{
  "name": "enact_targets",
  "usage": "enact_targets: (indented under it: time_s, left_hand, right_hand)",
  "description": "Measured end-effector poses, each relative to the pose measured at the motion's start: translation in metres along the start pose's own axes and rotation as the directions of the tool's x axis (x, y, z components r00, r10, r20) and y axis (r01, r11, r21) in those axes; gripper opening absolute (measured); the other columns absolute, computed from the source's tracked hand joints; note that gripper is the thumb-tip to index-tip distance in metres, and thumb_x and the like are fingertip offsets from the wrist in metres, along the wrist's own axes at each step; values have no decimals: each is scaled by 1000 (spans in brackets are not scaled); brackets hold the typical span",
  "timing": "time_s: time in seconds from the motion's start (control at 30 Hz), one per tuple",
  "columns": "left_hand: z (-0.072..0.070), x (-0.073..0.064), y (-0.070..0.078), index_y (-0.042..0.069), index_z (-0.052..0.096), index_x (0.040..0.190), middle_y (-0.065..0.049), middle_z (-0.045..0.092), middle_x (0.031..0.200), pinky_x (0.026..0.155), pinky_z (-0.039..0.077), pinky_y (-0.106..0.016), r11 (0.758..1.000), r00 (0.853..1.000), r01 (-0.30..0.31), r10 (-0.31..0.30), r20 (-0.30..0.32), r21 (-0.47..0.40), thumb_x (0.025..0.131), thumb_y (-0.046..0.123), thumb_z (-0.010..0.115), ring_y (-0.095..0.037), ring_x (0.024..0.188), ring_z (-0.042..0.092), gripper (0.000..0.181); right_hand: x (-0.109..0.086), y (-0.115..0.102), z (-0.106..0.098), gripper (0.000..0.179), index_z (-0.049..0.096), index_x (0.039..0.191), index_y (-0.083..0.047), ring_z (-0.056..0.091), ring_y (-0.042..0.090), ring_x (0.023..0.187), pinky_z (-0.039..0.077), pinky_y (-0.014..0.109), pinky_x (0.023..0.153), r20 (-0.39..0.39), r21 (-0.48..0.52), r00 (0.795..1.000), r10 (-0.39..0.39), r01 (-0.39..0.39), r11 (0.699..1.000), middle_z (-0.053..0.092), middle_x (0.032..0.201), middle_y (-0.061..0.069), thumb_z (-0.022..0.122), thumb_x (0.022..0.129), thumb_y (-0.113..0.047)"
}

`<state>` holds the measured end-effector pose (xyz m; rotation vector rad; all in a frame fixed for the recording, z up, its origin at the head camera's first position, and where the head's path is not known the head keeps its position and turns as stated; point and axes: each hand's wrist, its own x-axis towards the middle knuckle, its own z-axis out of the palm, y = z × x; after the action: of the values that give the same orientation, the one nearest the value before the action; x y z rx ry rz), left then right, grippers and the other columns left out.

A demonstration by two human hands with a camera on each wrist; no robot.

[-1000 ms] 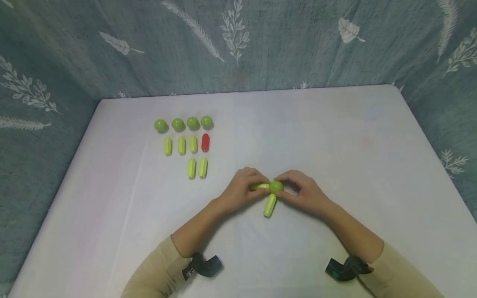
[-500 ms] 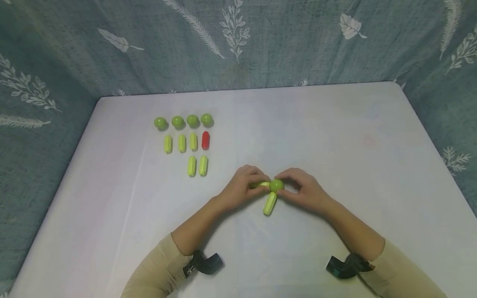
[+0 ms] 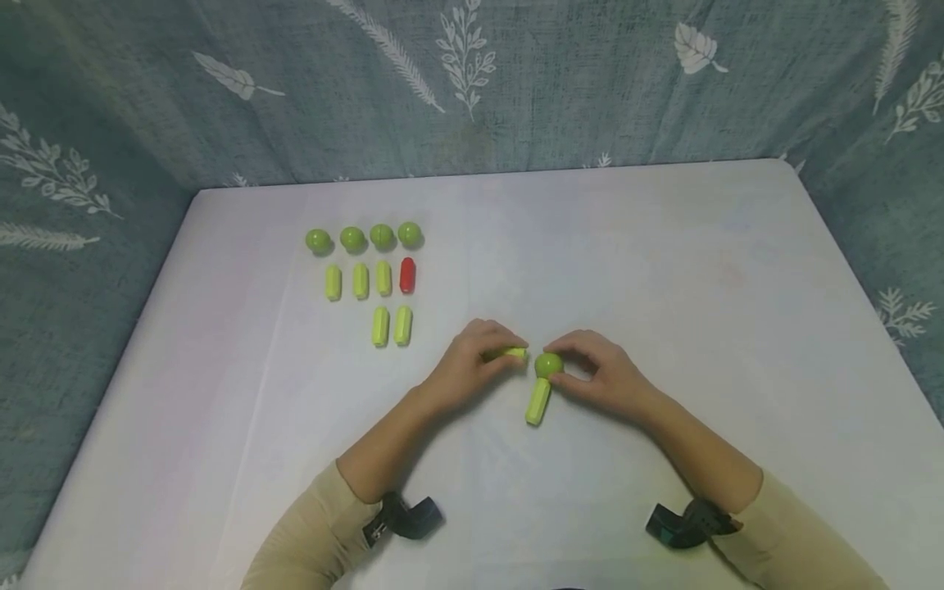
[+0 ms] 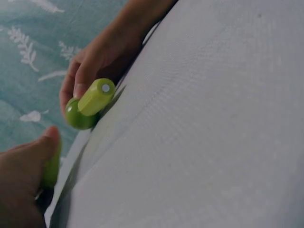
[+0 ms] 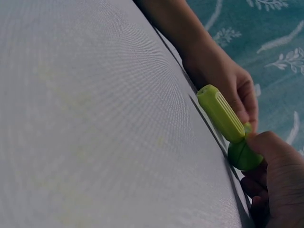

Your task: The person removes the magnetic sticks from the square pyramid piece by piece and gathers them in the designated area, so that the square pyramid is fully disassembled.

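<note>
My right hand (image 3: 606,377) pinches a glossy green ball (image 3: 548,365) between thumb and fingers. A yellow-green magnetic rod (image 3: 538,401) meets the ball and points toward me; its outer end shows a small silvery disc in the left wrist view. Just left of the ball, my left hand (image 3: 472,360) grips a second yellow-green rod (image 3: 516,352), most of it hidden by the fingers. In the head view a narrow gap separates this rod's tip from the ball. The right wrist view shows the grooved side of the attached rod (image 5: 221,114).
At the back left of the white table (image 3: 664,262) several green balls (image 3: 352,239) form a row. Below them lie several yellow-green rods (image 3: 360,281) and one red rod (image 3: 407,276). A patterned teal curtain (image 3: 472,82) stands behind the table.
My left hand has drawn its rod away from the ball, up and to the left, opening a gap. The right hand stays almost still; the attached rod has swung slightly right.
</note>
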<state>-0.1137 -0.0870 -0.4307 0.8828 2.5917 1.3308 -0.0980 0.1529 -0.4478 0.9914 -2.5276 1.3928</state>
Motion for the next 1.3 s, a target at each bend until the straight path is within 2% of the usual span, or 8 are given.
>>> enact_targets:
  time_s: [0.27, 0.53, 0.67, 0.9, 1.03, 1.17, 1.23, 1.3]
  left_hand:
    - [-20, -8, 3, 9, 65, 115, 0, 65, 103, 81, 50, -31, 983, 986, 112, -128, -107, -143, 83, 15, 73, -14, 92, 57, 34]
    - [-56, -35, -6, 5, 58, 123, -7, 61, 115, 86, 52, -31, 980, 971, 92, -127, -202, -177, 84, 2, 68, -16, 101, 58, 40]
    - [-76, -52, -14, 3, 58, 125, -10, 59, 116, 83, 51, -21, 973, 947, 116, -170, -274, -201, 84, -1, 67, -11, 98, 58, 42]
    - [-111, -78, -29, 2, 57, 128, -6, 53, 116, 78, 48, -10, 954, 870, 253, -298, -393, -161, 88, 1, 63, -1, 97, 54, 41]
    - [-126, -86, -40, 6, 56, 130, -7, 53, 119, 78, 48, -12, 929, 834, 351, -368, -410, -119, 90, 7, 62, 0, 98, 53, 41]
    - [-131, -88, -55, 7, 56, 130, -9, 55, 122, 91, 46, -29, 896, 823, 437, -433, -368, -77, 91, 18, 64, -2, 100, 51, 41]
    - [-131, -87, -63, 7, 57, 129, -10, 56, 121, 92, 44, -35, 894, 829, 444, -432, -355, -51, 91, 21, 65, -6, 102, 51, 41]
    - [-131, -86, -69, 7, 58, 127, -11, 57, 118, 90, 45, -30, 901, 838, 433, -413, -357, -27, 90, 21, 65, -12, 104, 53, 40]
  right_hand:
    - [0, 1, 2, 36, 65, 107, -8, 58, 15, 97, 45, 23, 79, -14, -5, 1000, 0, 0, 1000, 66, 103, 3, 78, 73, -7]
    - [-2, 3, 4, 37, 66, 107, -7, 59, 20, 98, 46, 24, 85, -31, 7, 1000, -7, 7, 1000, 66, 103, 6, 78, 72, -3]
    - [-2, 3, 4, 37, 66, 107, -7, 59, 19, 97, 46, 25, 79, -30, 4, 1000, 1, -1, 1000, 66, 103, 5, 78, 73, -4]
    - [-1, 1, 1, 36, 66, 107, -8, 59, 19, 99, 47, 26, 81, -25, -5, 1000, -7, 7, 1000, 66, 103, 5, 78, 73, -5]
    - [-1, 1, 1, 36, 65, 107, -8, 59, 19, 97, 47, 25, 78, -25, -2, 1000, 0, 0, 1000, 66, 103, 5, 78, 73, -5]
    - [-2, 1, 2, 36, 65, 108, -8, 59, 19, 97, 47, 25, 75, -19, 0, 1000, 8, -8, 1000, 66, 104, 5, 77, 74, -5]
    - [-2, 1, 2, 36, 65, 108, -7, 59, 19, 98, 47, 26, 77, -17, 3, 1000, 5, -5, 1000, 66, 104, 5, 77, 74, -4]
    - [-1, 1, 3, 36, 65, 108, -7, 59, 20, 99, 47, 26, 79, -18, 7, 1000, 5, -4, 1000, 66, 104, 5, 77, 74, -4]
